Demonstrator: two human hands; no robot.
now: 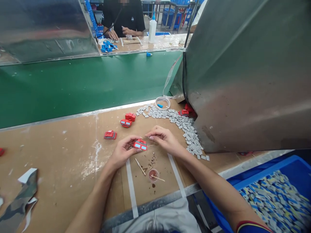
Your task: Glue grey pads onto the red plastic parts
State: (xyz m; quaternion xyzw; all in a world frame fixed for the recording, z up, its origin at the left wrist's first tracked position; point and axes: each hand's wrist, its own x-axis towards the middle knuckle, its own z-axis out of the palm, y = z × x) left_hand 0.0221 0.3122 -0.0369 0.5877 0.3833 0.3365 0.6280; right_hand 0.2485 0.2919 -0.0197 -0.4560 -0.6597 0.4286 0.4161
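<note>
Between the thumb and fingers of my left hand is a red toy car part with pale blue windows facing me. My right hand is just to its right, thumb and forefinger pinched together; whatever lies between them is too small to make out. Below the hands stands a small clear cup of reddish liquid with a thin wooden stick leaning in it. A second pale stick lies left of the cup. Small grey pieces are spread in a curve beyond my right hand.
More red car parts sit beyond my left hand. A tape roll lies by the green conveyor belt. A metal housing rises at right, above a blue bin of small parts. Across the belt, a person works.
</note>
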